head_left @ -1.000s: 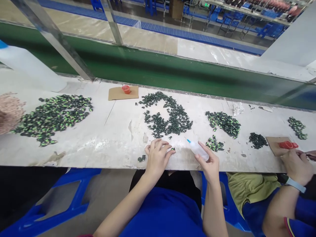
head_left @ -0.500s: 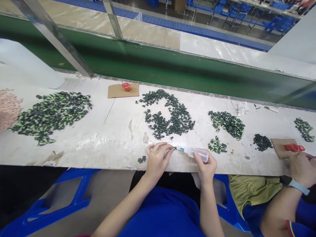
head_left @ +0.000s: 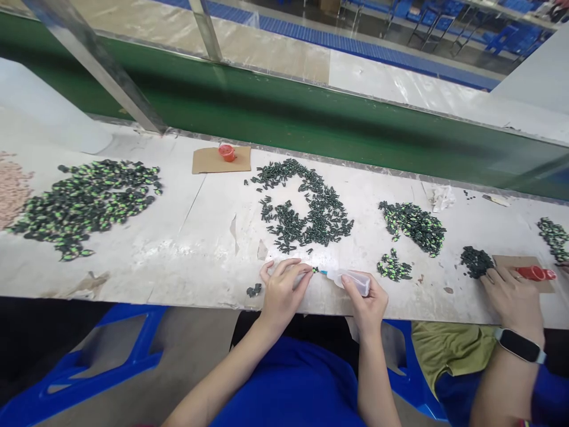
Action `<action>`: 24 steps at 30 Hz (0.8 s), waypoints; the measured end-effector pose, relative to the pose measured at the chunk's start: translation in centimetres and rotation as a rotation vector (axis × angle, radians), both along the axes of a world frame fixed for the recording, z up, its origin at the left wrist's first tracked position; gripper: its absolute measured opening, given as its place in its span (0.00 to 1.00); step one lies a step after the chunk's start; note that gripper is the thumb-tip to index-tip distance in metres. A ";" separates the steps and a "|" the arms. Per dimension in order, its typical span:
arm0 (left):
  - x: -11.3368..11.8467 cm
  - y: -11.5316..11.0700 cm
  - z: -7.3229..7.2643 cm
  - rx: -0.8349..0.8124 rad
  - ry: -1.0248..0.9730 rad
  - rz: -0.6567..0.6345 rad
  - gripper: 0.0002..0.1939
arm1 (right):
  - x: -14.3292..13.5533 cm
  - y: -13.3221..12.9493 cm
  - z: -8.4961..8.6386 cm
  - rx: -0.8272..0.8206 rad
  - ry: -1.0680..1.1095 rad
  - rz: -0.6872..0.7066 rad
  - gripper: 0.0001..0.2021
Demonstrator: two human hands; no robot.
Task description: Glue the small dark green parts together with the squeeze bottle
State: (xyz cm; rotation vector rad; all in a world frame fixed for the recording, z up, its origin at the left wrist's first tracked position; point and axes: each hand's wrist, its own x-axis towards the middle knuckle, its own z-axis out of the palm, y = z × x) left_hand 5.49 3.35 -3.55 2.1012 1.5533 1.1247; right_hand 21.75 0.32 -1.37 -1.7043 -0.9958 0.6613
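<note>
A small dark green piece with bright green marks (head_left: 315,270) is pinched between the thumb and fingertips of my left hand (head_left: 283,290). My right hand (head_left: 370,302) is closed around a clear squeeze bottle (head_left: 358,283), whose blue tip points left and meets or nearly meets the small piece. Just left of my left hand lie a few dark pieces (head_left: 253,290). Beyond both hands spreads a pile of dark green pieces (head_left: 324,213). Two groups of green-marked pieces (head_left: 413,225) are to the right of it.
A red cup (head_left: 226,152) stands on cardboard (head_left: 202,161) at the back. Large green-marked (head_left: 89,204) and pink (head_left: 12,190) piles lie left. At right, a co-worker's hand (head_left: 513,296) is beside a black pile (head_left: 475,261) and red cup (head_left: 531,273). Blue stools flank me.
The co-worker's hand has moved left, from the red cup to the black pile. My hands keep nearly the same pose, with the bottle tip slightly closer to the piece. The view has shifted slightly.
</note>
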 end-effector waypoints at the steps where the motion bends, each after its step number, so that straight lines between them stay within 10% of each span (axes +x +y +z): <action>1: 0.0 0.0 0.0 0.002 0.001 -0.001 0.04 | 0.0 0.0 0.0 0.001 0.003 -0.003 0.12; 24: 0.1 0.0 0.3 -0.007 -0.028 0.020 0.04 | 0.0 0.0 -0.1 -0.003 0.026 -0.012 0.12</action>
